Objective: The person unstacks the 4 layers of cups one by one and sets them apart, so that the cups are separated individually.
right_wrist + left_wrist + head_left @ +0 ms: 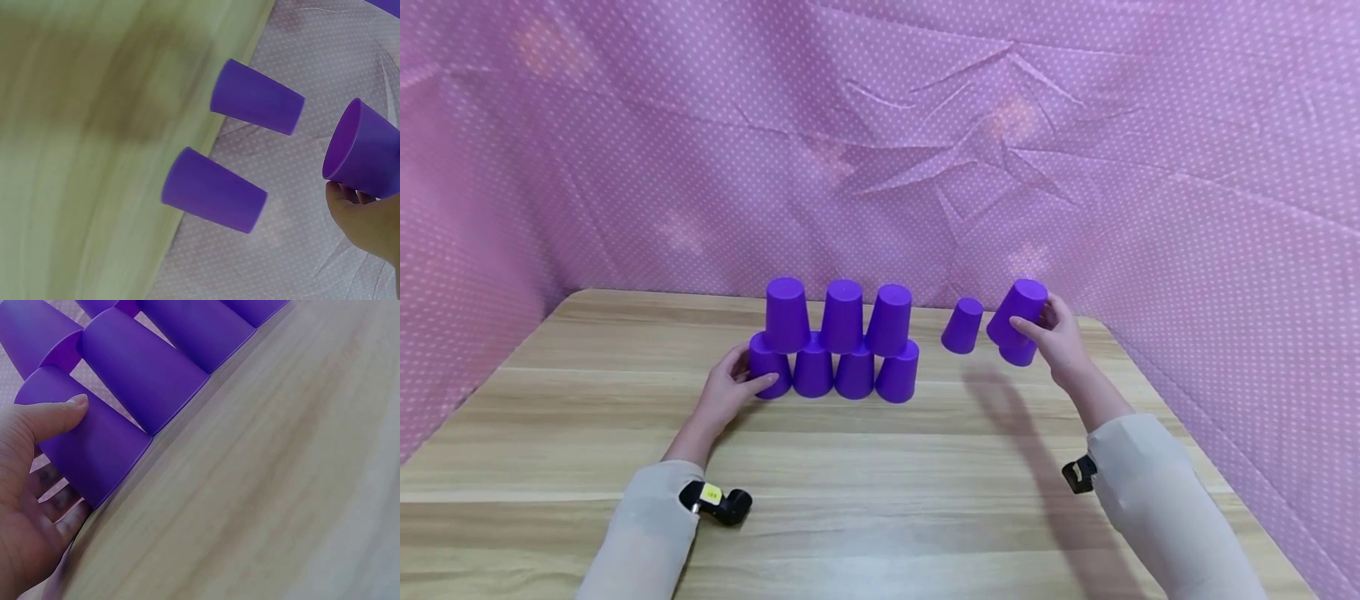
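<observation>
Several upside-down purple cups stand side by side in a bottom row, with three more cups [842, 317] bridging them on top. At the row's left end my left hand [727, 389] holds the outermost bottom cup [94, 440], thumb on its near side and fingers around behind. My right hand [1060, 337] grips another purple cup [1018, 310] in the air, its mouth down and tilted to the left. Below that one, a standing cup [1017, 353] is partly hidden. One more cup [214, 190] stands upside down between it and the stack.
The wood-grain table [850, 500] reaches back to a pink dotted cloth [880, 167] that hangs behind and at both sides. A black wrist camera [722, 502] is strapped to the left sleeve, another dark mount [1079, 474] to the right one.
</observation>
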Motion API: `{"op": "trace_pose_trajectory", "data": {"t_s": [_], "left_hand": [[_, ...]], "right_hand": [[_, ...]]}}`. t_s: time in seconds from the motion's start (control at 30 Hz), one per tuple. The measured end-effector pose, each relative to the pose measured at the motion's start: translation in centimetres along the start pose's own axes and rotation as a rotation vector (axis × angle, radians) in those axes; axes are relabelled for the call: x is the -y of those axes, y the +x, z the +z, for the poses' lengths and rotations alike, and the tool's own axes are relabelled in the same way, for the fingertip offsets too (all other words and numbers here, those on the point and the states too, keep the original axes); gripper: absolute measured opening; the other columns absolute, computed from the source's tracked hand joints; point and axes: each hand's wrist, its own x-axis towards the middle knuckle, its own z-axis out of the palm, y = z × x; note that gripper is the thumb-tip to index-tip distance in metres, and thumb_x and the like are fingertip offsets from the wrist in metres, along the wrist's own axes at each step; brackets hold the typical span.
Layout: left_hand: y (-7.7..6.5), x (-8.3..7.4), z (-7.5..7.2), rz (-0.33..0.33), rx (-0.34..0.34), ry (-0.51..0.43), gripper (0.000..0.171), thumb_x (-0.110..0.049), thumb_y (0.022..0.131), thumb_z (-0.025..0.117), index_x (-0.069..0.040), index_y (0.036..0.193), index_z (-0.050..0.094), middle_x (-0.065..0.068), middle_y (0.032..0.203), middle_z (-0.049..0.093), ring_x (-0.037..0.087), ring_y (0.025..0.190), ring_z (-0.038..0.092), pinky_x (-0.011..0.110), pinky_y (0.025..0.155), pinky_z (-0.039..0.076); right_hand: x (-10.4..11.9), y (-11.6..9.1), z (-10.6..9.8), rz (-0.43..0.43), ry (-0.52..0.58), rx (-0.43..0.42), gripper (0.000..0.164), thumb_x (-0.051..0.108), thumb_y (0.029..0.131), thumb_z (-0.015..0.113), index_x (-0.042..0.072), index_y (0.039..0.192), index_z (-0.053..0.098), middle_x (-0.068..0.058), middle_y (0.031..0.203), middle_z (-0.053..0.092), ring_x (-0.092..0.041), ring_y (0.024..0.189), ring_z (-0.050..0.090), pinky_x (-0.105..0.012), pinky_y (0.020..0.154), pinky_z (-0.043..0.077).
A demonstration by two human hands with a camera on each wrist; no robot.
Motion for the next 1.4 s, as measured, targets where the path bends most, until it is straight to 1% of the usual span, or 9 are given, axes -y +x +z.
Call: {"op": "trace_pose_trajectory", "data": {"t_s": [0.1,0.23,0.5,0.9,1.03,1.13,1.23,1.3,1.4], "left_hand": [[0.0,0.1,0.1,0.001,0.000,-0.003,0.066,-0.015,0.075,0.068,-0.001,0.130,0.033,0.024,0.122,0.040,0.032,0.112,0.037,0.040,0.095,0.031],[0.0,0.0,0.1,0.005,-0.004,-0.002,0.065,-0.013,0.075,0.067,-0.001,0.129,0.034,0.024,0.121,0.041,0.032,0.112,0.038,0.040,0.095,0.032],[0.1,0.1,0.1,0.009,-0.010,0.013,0.064,-0.012,0.075,0.067,0.000,0.128,0.035,0.024,0.120,0.042,0.032,0.111,0.039,0.041,0.095,0.032],[0.2,-0.2,-0.1,-0.007,-0.010,0.024,0.064,-0.013,0.075,0.067,-0.001,0.129,0.034,0.024,0.121,0.041,0.032,0.112,0.038,0.041,0.095,0.032],[0.2,-0.2,-0.2,-0.010,-0.009,0.027,0.064,-0.014,0.075,0.067,-0.002,0.129,0.034,0.023,0.122,0.041,0.032,0.112,0.038,0.040,0.095,0.031],[0.3,-0.1,-0.2,-0.006,-0.006,0.025,0.065,-0.014,0.075,0.067,-0.001,0.129,0.034,0.024,0.122,0.041,0.032,0.113,0.037,0.041,0.095,0.031],[0.2,-0.1,-0.2,-0.007,-0.003,0.022,0.064,-0.013,0.075,0.067,-0.001,0.129,0.034,0.024,0.121,0.041,0.032,0.112,0.038,0.041,0.095,0.031],[0.2,-0.2,-0.2,-0.011,-0.002,0.017,0.064,-0.013,0.076,0.067,0.000,0.129,0.034,0.025,0.120,0.042,0.032,0.112,0.038,0.041,0.095,0.031],[0.1,-0.3,-0.2,-0.017,-0.005,0.017,0.063,-0.012,0.076,0.066,-0.001,0.129,0.034,0.024,0.121,0.041,0.032,0.112,0.038,0.040,0.095,0.031]], "right_hand": [[-0.7,-0.5,-0.4,0.021,-0.015,-0.004,0.056,0.006,0.079,0.061,-0.005,0.125,0.030,-0.017,0.116,0.044,-0.019,0.102,0.044,-0.040,0.094,0.033],[-1.4,-1.1,-1.1,0.063,-0.048,-0.015,0.059,0.008,0.080,0.060,-0.006,0.126,0.027,-0.022,0.119,0.041,-0.018,0.101,0.044,-0.041,0.094,0.034],[-2.8,-2.3,-2.7,0.124,-0.083,-0.018,0.064,0.010,0.081,0.059,-0.007,0.129,0.021,-0.029,0.123,0.035,-0.026,0.108,0.039,-0.043,0.095,0.032],[-5.0,-2.6,-4.8,0.164,-0.155,-0.030,0.065,0.014,0.083,0.058,-0.007,0.130,0.019,-0.028,0.122,0.037,-0.012,0.098,0.044,-0.040,0.092,0.035],[-5.7,-2.2,-5.8,0.182,-0.176,-0.044,0.066,0.016,0.084,0.056,-0.010,0.130,0.016,-0.031,0.122,0.036,-0.025,0.105,0.042,-0.042,0.093,0.034],[-6.2,-1.9,-6.5,0.207,-0.192,-0.066,0.068,0.017,0.084,0.055,-0.011,0.130,0.014,-0.033,0.122,0.033,-0.038,0.111,0.035,-0.045,0.093,0.033],[-6.7,-1.8,-7.0,0.233,-0.200,-0.101,0.068,0.015,0.084,0.055,-0.011,0.130,0.012,-0.034,0.123,0.030,-0.042,0.113,0.031,-0.046,0.094,0.031],[-9.2,-0.8,-8.2,0.232,-0.200,-0.137,0.076,0.022,0.080,0.061,-0.009,0.131,0.014,-0.032,0.124,0.031,-0.040,0.112,0.033,-0.045,0.094,0.032],[-11.1,0.2,-9.3,0.264,-0.221,-0.169,0.082,0.026,0.076,0.065,-0.006,0.132,0.014,-0.030,0.125,0.031,-0.037,0.113,0.033,-0.044,0.094,0.032]]}}
